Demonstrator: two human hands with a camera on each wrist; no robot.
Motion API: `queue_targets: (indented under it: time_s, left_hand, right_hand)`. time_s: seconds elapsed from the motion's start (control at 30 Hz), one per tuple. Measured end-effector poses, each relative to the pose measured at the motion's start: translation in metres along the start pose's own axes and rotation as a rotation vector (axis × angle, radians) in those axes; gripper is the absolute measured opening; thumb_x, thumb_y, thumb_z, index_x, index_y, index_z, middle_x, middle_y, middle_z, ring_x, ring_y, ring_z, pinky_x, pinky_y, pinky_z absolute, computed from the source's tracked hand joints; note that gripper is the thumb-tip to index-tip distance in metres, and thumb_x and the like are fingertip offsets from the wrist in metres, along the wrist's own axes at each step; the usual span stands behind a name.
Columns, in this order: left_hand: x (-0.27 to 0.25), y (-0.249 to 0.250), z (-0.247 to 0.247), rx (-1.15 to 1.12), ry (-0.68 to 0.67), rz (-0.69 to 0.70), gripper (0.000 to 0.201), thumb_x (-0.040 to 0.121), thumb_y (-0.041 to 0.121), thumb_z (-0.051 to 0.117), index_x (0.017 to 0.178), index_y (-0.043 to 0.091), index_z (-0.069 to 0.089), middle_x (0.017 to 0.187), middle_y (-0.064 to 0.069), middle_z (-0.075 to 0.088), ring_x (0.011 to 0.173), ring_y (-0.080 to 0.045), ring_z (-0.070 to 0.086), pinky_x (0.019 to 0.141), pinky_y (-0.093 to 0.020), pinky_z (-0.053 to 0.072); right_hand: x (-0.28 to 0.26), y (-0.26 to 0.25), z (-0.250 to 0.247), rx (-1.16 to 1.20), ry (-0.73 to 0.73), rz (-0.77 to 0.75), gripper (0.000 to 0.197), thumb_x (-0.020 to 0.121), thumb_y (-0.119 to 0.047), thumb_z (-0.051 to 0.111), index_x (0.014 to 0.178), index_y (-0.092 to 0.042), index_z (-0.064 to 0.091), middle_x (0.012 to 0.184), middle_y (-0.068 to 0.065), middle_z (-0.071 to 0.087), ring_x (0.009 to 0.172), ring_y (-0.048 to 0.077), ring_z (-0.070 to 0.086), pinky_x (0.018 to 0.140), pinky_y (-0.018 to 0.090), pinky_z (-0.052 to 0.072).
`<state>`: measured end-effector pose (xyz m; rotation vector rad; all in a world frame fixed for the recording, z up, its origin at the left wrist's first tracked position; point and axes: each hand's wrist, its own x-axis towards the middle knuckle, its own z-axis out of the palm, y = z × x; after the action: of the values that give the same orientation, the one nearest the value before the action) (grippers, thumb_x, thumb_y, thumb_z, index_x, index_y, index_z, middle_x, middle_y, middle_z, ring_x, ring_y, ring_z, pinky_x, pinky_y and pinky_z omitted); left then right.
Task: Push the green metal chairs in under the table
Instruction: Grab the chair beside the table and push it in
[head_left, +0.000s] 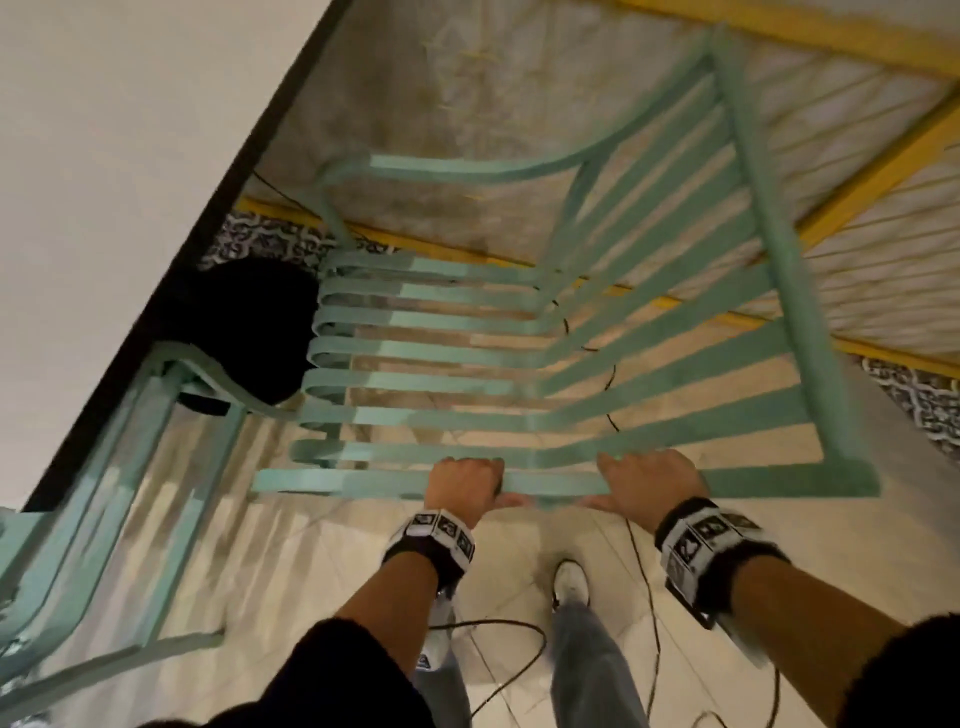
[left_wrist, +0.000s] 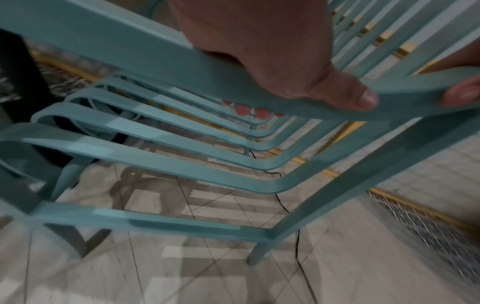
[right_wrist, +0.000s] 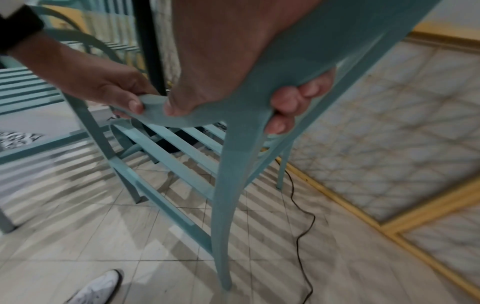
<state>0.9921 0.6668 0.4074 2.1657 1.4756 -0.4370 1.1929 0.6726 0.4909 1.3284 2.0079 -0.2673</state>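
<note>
A green metal slatted chair (head_left: 415, 383) stands on the tiled floor in front of me, its seat front pointing at the white table (head_left: 104, 156) with a dark edge at upper left. Both hands grip the top rail (left_wrist: 130, 47) of the chair's back. My left hand (head_left: 467, 486) curls over the rail, thumb on the near side, fingertips (left_wrist: 242, 110) showing beneath. My right hand (head_left: 649, 480) holds the rail a little to its right, fingers (right_wrist: 293, 102) wrapped behind it. A second green chair (head_left: 104, 493) stands at the left by the table.
A black rounded object (head_left: 249, 327) sits at the table's edge beside the chair's seat front. A thin black cable (right_wrist: 298, 205) runs over the floor under the chair. A pale floor panel framed in yellow (head_left: 519, 104) lies beyond. My white shoe (head_left: 571, 582) is behind the chair.
</note>
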Motion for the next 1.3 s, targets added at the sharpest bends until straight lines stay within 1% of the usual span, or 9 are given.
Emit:
queue_targets:
  time_s: [0.27, 0.5, 0.6, 0.8, 0.93, 1.1, 1.17, 1.23, 1.3]
  left_hand:
    - [0.025, -0.091, -0.036, 0.113, 0.076, 0.09, 0.065, 0.081, 0.069, 0.037, 0.1, 0.01, 0.056, 0.095, -0.011, 0.071, 0.085, -0.029, 0.067, 0.073, -0.037, 0.052]
    - [0.056, -0.161, -0.074, 0.109, 0.07, 0.044, 0.062, 0.082, 0.068, 0.038, 0.108, 0.014, 0.055, 0.106, -0.011, 0.069, 0.096, -0.028, 0.065, 0.085, -0.039, 0.05]
    - [0.061, -0.17, -0.079, 0.107, 0.091, 0.051, 0.061, 0.083, 0.067, 0.037, 0.11, 0.015, 0.055, 0.104, -0.01, 0.069, 0.096, -0.027, 0.065, 0.085, -0.039, 0.051]
    - [0.072, -0.177, -0.082, 0.089, 0.092, 0.052, 0.063, 0.08, 0.069, 0.034, 0.104, 0.014, 0.054, 0.093, -0.011, 0.069, 0.085, -0.027, 0.065, 0.081, -0.041, 0.054]
    - [0.072, -0.175, -0.081, 0.141, 0.057, 0.022, 0.065, 0.082, 0.069, 0.033, 0.114, 0.016, 0.052, 0.1, -0.011, 0.068, 0.094, -0.029, 0.063, 0.081, -0.041, 0.049]
    - [0.072, -0.171, -0.082, 0.112, 0.034, -0.015, 0.065, 0.082, 0.068, 0.034, 0.115, 0.014, 0.051, 0.105, -0.013, 0.067, 0.099, -0.031, 0.062, 0.083, -0.041, 0.047]
    - [0.064, -0.167, -0.082, 0.058, 0.068, -0.023, 0.063, 0.084, 0.065, 0.035, 0.114, 0.011, 0.051, 0.111, -0.015, 0.065, 0.104, -0.031, 0.059, 0.091, -0.044, 0.044]
    - [0.049, -0.163, -0.075, -0.012, 0.155, -0.052, 0.061, 0.086, 0.06, 0.039, 0.121, 0.011, 0.048, 0.127, -0.014, 0.055, 0.119, -0.032, 0.048, 0.103, -0.046, 0.035]
    - [0.02, -0.152, -0.064, -0.118, 0.249, -0.105, 0.064, 0.087, 0.055, 0.045, 0.135, 0.013, 0.037, 0.141, -0.012, 0.041, 0.131, -0.031, 0.035, 0.11, -0.047, 0.03]
  right_hand:
    - [0.05, -0.046, -0.053, -0.011, 0.097, 0.076, 0.062, 0.086, -0.068, 0.033, 0.112, -0.017, 0.057, 0.104, 0.006, 0.071, 0.095, 0.026, 0.066, 0.077, 0.033, 0.049]
    - [0.114, -0.07, -0.099, 0.016, 0.13, 0.105, 0.057, 0.087, -0.065, 0.036, 0.1, -0.014, 0.061, 0.1, 0.006, 0.07, 0.091, 0.026, 0.066, 0.079, 0.037, 0.052]
    - [0.124, -0.069, -0.108, -0.022, 0.148, 0.077, 0.06, 0.088, -0.065, 0.035, 0.101, -0.014, 0.063, 0.103, 0.007, 0.069, 0.095, 0.027, 0.065, 0.074, 0.034, 0.046]
    - [0.138, -0.063, -0.109, -0.073, 0.178, 0.063, 0.072, 0.084, -0.072, 0.026, 0.098, -0.013, 0.065, 0.1, 0.007, 0.069, 0.088, 0.027, 0.064, 0.064, 0.032, 0.038]
    - [0.137, -0.067, -0.106, -0.124, 0.179, 0.099, 0.074, 0.083, -0.074, 0.025, 0.097, -0.012, 0.065, 0.093, 0.006, 0.07, 0.085, 0.026, 0.065, 0.063, 0.032, 0.04]
    - [0.139, -0.067, -0.103, -0.158, 0.207, 0.141, 0.072, 0.083, -0.073, 0.028, 0.096, -0.014, 0.066, 0.09, 0.005, 0.071, 0.085, 0.026, 0.066, 0.063, 0.031, 0.039]
    - [0.139, -0.068, -0.105, -0.173, 0.198, 0.14, 0.071, 0.085, -0.072, 0.026, 0.1, -0.013, 0.064, 0.091, 0.005, 0.071, 0.085, 0.025, 0.066, 0.06, 0.031, 0.037]
    - [0.134, -0.073, -0.107, -0.146, 0.188, 0.194, 0.069, 0.087, -0.07, 0.028, 0.112, -0.013, 0.058, 0.102, 0.006, 0.069, 0.094, 0.026, 0.063, 0.065, 0.032, 0.039]
    - [0.118, -0.084, -0.106, -0.075, 0.205, 0.258, 0.063, 0.088, -0.062, 0.036, 0.13, -0.015, 0.042, 0.128, 0.011, 0.056, 0.117, 0.03, 0.05, 0.089, 0.041, 0.04]
